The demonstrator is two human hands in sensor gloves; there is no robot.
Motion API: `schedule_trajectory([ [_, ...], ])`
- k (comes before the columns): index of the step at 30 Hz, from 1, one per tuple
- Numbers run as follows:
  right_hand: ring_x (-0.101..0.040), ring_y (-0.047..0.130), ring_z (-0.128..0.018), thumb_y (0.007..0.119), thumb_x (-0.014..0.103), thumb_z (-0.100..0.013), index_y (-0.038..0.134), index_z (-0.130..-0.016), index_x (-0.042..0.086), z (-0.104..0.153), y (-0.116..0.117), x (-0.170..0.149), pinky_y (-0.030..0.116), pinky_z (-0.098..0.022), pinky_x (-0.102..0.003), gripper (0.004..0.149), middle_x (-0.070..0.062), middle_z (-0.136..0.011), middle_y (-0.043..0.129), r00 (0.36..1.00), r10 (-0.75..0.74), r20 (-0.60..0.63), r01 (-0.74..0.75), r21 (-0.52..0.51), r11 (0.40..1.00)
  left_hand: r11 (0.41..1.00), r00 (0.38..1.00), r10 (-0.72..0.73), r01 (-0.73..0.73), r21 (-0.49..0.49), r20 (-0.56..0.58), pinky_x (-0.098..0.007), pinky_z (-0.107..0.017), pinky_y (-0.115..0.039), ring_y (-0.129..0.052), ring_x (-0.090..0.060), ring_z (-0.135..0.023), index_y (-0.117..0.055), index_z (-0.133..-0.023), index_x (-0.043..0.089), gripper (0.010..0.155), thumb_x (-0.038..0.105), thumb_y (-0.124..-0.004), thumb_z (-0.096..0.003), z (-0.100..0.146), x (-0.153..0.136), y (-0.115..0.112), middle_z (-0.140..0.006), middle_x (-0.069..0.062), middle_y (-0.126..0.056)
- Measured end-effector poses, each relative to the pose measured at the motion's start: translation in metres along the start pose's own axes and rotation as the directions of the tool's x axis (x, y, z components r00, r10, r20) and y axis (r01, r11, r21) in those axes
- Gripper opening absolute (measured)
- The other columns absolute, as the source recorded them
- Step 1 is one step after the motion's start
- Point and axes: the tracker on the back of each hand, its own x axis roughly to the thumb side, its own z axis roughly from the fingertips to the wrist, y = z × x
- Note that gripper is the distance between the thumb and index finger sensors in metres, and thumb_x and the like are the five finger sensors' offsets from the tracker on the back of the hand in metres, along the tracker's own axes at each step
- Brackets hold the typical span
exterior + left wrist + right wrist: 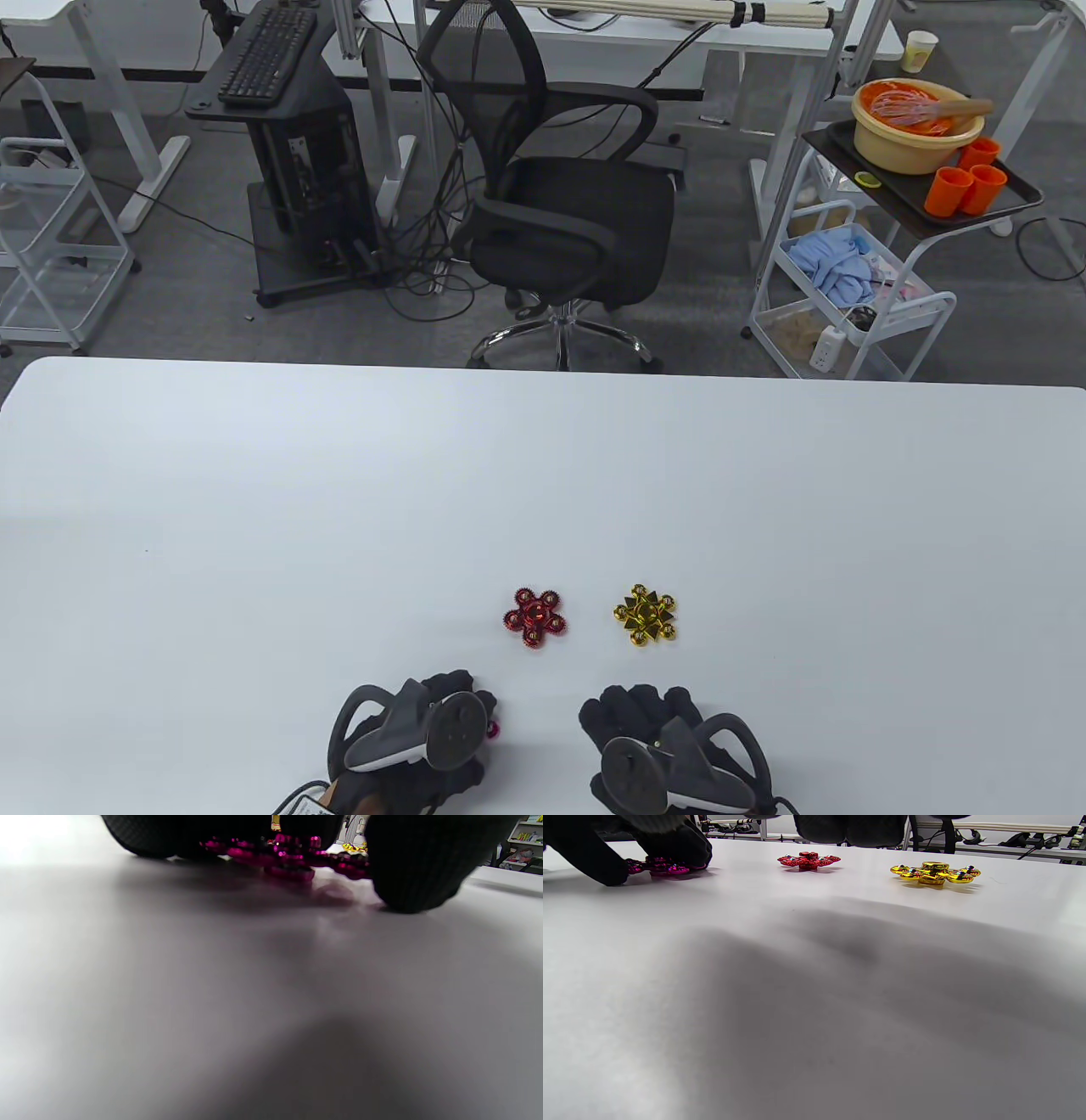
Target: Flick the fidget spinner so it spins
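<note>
A magenta fidget spinner (288, 857) lies flat on the white table (254, 509) under my left hand (454, 709). Only its edge (495, 727) peeks out in the table view. My left fingers (411, 870) come down around it and touch the table; the right wrist view shows the same (659, 866). A red spinner (534, 617) and a gold spinner (646, 615) lie side by side farther out, untouched. My right hand (640, 713) rests on the table near the front edge, below the gold spinner, holding nothing.
Beyond the table's far edge stand a black office chair (568, 212), a computer stand (297, 170) and a white cart with an orange bowl and cups (925, 144). All are off the table.
</note>
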Motion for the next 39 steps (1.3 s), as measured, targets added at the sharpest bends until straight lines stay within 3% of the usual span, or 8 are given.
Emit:
schedule_trajectory([
  [8,-0.048,0.041,-0.101,0.058,0.053,-0.049,0.031,-0.103,0.024,-0.011,-0.017,0.017,0.035,-0.073,-0.069,0.067,-0.015,-0.113,0.035,0.999,0.015,0.042,-0.012,-0.071,0.997,1.0,1.0,0.026,-0.026,-0.015,-0.007,-0.057,-0.071,-0.057,-0.052,-0.039,-0.1,-0.041,-0.098,0.024,0.081,0.057,-0.08,-0.0344,0.005,-0.003,0.007,-0.109,-0.017,-0.036],
  [12,-0.048,0.039,-0.101,0.06,0.037,-0.053,0.039,-0.102,0.029,-0.041,-0.022,0.039,0.033,-0.073,-0.069,0.055,-0.015,-0.113,0.035,0.996,-0.008,0.086,0.011,-0.033,0.999,1.0,0.999,-0.024,0.024,-0.016,-0.041,-0.058,-0.071,-0.054,-0.047,-0.041,-0.101,-0.041,-0.098,0.025,0.079,0.059,-0.076,-0.0358,0.025,-0.003,0.016,-0.11,-0.018,-0.031],
  [22,-0.048,0.018,-0.1,0.061,0.026,-0.051,0.043,-0.101,0.029,-0.105,-0.008,0.081,0.017,-0.073,-0.066,0.054,-0.014,-0.112,0.017,0.996,0.04,0.083,-0.044,0.045,0.998,0.991,0.995,-0.053,0.042,-0.126,-0.088,-0.06,-0.073,-0.046,-0.035,-0.043,-0.103,-0.044,-0.097,0.03,0.074,0.063,-0.07,-0.0367,0.028,-0.01,0.0,-0.111,-0.018,-0.02],
  [24,-0.047,0.02,-0.099,0.063,0.02,-0.049,0.051,-0.099,0.026,-0.098,-0.012,0.079,0.019,-0.073,-0.065,0.051,-0.014,-0.111,0.02,0.992,-0.014,0.122,-0.003,0.136,0.991,0.99,0.993,-0.062,0.049,-0.129,-0.1,-0.06,-0.073,-0.046,-0.035,-0.043,-0.103,-0.043,-0.097,0.03,0.074,0.063,-0.07,-0.0366,0.028,-0.009,-0.001,-0.111,-0.018,-0.02],
  [26,-0.048,0.019,-0.1,0.066,0.017,-0.049,0.074,-0.087,0.028,-0.079,-0.022,0.075,0.019,-0.073,-0.066,0.04,-0.013,-0.112,0.026,0.953,-0.235,0.189,0.189,0.234,0.954,0.988,0.992,-0.079,0.065,-0.138,-0.096,-0.06,-0.073,-0.046,-0.035,-0.043,-0.103,-0.042,-0.098,0.03,0.075,0.064,-0.07,-0.0366,0.028,-0.008,-0.001,-0.111,-0.018,-0.02],
  [27,-0.047,0.02,-0.1,0.066,0.016,-0.05,0.074,-0.088,0.026,-0.071,-0.025,0.072,0.018,-0.073,-0.066,0.04,-0.013,-0.113,0.027,0.939,-0.296,0.175,0.25,0.247,0.936,0.989,0.993,-0.076,0.063,-0.135,-0.094,-0.06,-0.073,-0.046,-0.035,-0.043,-0.103,-0.042,-0.098,0.03,0.075,0.064,-0.07,-0.0366,0.028,-0.008,-0.001,-0.111,-0.018,-0.021],
  [30,-0.05,0.029,-0.099,0.066,0.017,-0.049,0.071,-0.09,0.023,-0.047,-0.032,0.058,0.024,-0.073,-0.067,0.041,-0.017,-0.111,0.035,0.943,-0.292,0.158,0.277,0.113,0.954,0.99,0.994,-0.06,0.047,-0.135,-0.094,-0.06,-0.073,-0.046,-0.034,-0.043,-0.103,-0.043,-0.098,0.03,0.074,0.063,-0.07,-0.0368,0.027,-0.009,0.0,-0.111,-0.018,-0.021],
  [39,-0.051,0.035,-0.099,0.064,0.029,-0.052,0.054,-0.098,0.024,-0.021,-0.034,0.035,0.027,-0.073,-0.068,0.048,-0.017,-0.111,0.039,0.985,-0.162,0.064,0.161,0.021,0.987,0.986,0.993,-0.075,0.061,-0.153,-0.089,-0.06,-0.074,-0.045,-0.033,-0.043,-0.103,-0.043,-0.098,0.028,0.076,0.064,-0.07,-0.0366,0.027,-0.007,0.0,-0.111,-0.017,-0.019],
])
